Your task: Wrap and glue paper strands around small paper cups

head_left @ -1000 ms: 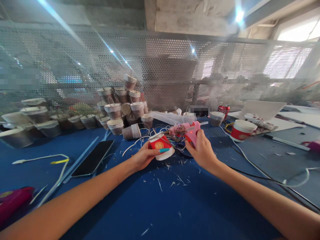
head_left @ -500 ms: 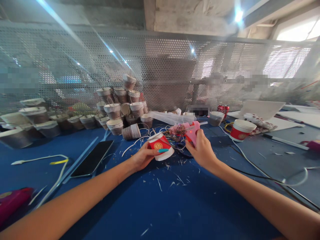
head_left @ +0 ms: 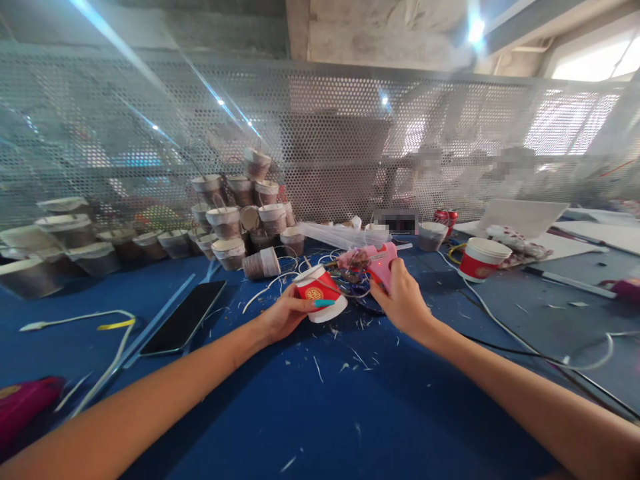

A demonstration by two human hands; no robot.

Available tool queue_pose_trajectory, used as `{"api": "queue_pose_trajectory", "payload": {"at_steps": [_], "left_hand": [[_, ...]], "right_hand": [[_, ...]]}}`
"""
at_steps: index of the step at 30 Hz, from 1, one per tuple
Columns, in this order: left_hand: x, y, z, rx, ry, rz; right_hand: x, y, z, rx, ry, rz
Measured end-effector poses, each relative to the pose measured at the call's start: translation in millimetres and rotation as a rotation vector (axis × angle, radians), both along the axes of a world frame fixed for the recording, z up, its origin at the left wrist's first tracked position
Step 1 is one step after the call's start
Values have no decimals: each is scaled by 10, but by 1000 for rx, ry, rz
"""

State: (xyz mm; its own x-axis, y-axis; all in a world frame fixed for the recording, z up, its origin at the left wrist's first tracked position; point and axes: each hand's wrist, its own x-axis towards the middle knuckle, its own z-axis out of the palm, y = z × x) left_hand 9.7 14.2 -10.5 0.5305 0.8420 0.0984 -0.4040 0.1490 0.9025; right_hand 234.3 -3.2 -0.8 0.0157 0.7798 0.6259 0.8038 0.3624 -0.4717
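Observation:
A red and white paper cup (head_left: 327, 291) with a gold emblem is tilted in my left hand (head_left: 289, 312), the thumb lying across its front. My right hand (head_left: 404, 298) is wrapped round the handle of a pink glue gun (head_left: 373, 261) with a small red light. The gun's nozzle points left at the upper rim of the cup; I cannot tell whether they touch. A clear glue stick pokes out behind the gun. Loose white cords and cables (head_left: 267, 291) lie behind the cup.
Wrapped grey-brown cups (head_left: 223, 223) are stacked at the back left. A phone (head_left: 185, 319) lies left of my hands. Red and white cups (head_left: 483, 260), drink cans (head_left: 445, 219) and cables (head_left: 505, 337) are on the right. A perforated metal screen (head_left: 330, 140) stands behind the blue table (head_left: 320, 413).
Both hands keep their holds and nearly the same places. The cup looks very slightly turned, and the whole view has shifted a little.

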Motion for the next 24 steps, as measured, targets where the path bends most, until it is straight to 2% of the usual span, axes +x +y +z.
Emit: {"api": "queue_pose_trajectory", "payload": {"at_steps": [6, 9, 14, 18, 24], "left_hand": [[9, -15, 17, 3, -5, -19], [2, -15, 18, -12, 3, -4], [2, -25, 44, -32, 2, 4], [26, -50, 79, -44, 29, 33], [49, -90, 111, -46, 62, 52]], "right_hand": [[-15, -8, 14, -59, 28, -38], [21, 13, 54, -105, 42, -109], [174, 82, 153, -302, -80, -329], [259, 141, 151, -508, -233, -474], [371, 297, 135, -715, -47, -857]]}}
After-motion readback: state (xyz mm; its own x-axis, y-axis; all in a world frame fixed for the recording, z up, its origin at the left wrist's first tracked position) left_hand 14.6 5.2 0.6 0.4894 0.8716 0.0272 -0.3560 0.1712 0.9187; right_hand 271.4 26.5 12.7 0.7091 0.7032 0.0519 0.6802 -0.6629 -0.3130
